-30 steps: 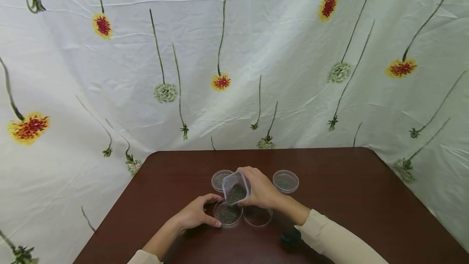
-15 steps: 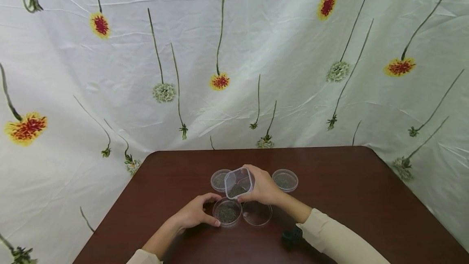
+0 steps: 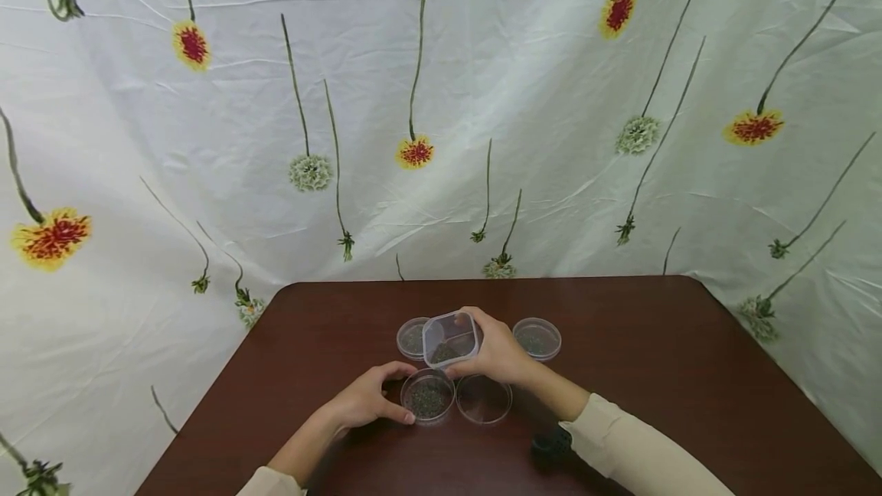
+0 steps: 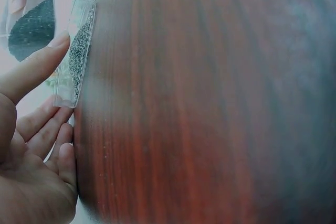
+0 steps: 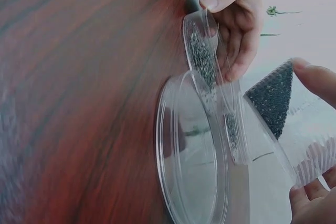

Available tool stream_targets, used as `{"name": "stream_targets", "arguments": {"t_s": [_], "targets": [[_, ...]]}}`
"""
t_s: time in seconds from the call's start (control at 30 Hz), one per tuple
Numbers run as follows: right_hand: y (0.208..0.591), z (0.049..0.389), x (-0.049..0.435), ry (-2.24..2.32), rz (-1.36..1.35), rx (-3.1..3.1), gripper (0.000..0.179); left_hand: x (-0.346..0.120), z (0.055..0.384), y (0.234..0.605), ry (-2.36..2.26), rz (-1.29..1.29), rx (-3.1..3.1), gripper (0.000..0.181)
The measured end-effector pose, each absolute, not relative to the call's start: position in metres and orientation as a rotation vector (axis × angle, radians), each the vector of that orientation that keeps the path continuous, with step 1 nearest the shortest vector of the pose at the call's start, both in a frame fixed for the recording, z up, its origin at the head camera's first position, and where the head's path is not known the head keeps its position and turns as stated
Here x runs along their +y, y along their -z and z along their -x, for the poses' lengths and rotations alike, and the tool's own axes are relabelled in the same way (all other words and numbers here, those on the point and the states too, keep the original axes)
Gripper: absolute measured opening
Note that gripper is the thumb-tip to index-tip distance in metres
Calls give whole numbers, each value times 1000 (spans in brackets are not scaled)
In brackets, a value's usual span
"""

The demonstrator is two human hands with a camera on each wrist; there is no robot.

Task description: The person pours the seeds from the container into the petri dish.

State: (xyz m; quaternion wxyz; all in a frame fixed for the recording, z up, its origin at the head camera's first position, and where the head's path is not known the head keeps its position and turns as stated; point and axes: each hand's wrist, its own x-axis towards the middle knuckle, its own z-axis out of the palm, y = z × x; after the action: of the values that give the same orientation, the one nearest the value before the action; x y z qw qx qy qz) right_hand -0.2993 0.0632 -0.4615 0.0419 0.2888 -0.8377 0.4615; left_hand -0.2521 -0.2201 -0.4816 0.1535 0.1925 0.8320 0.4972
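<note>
My right hand [image 3: 498, 354] grips a clear, square plastic tub [image 3: 448, 327] by its sides. The tub is tilted, its mouth facing left and toward me, and dark fine grains [image 5: 273, 98] lie against its lower wall. Just below it on the table is a round clear petri dish [image 3: 427, 398] holding a layer of similar grains. My left hand [image 3: 368, 403] holds this dish at its left side, thumb at the near rim and fingers at the far one. In the left wrist view, the thumb [image 4: 44, 64] touches the dish's edge.
A petri dish with no grains visible [image 3: 485, 402] touches the held dish on its right. Behind stand a left dish [image 3: 409, 339], partly hidden by the tub, and a right dish [image 3: 537, 340]. A dark object [image 3: 550, 442] lies by my right sleeve on the brown table [image 3: 641, 358].
The tub has risen slightly, moved back and right, and tipped less steeply, so its grains sit lower inside. My left hand and the dish it holds have stayed in place.
</note>
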Motion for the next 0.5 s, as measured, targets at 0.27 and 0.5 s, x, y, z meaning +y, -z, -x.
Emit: {"name": "stream_targets", "arguments": {"t_s": [0.27, 0.5], "targets": [[459, 296, 60, -2092, -787, -2411, 80, -220, 252, 482, -1403, -560, 2398, 70], [450, 284, 54, -2704, -598, -2124, 69, -220, 253, 481, -1414, -555, 2381, 69]]}}
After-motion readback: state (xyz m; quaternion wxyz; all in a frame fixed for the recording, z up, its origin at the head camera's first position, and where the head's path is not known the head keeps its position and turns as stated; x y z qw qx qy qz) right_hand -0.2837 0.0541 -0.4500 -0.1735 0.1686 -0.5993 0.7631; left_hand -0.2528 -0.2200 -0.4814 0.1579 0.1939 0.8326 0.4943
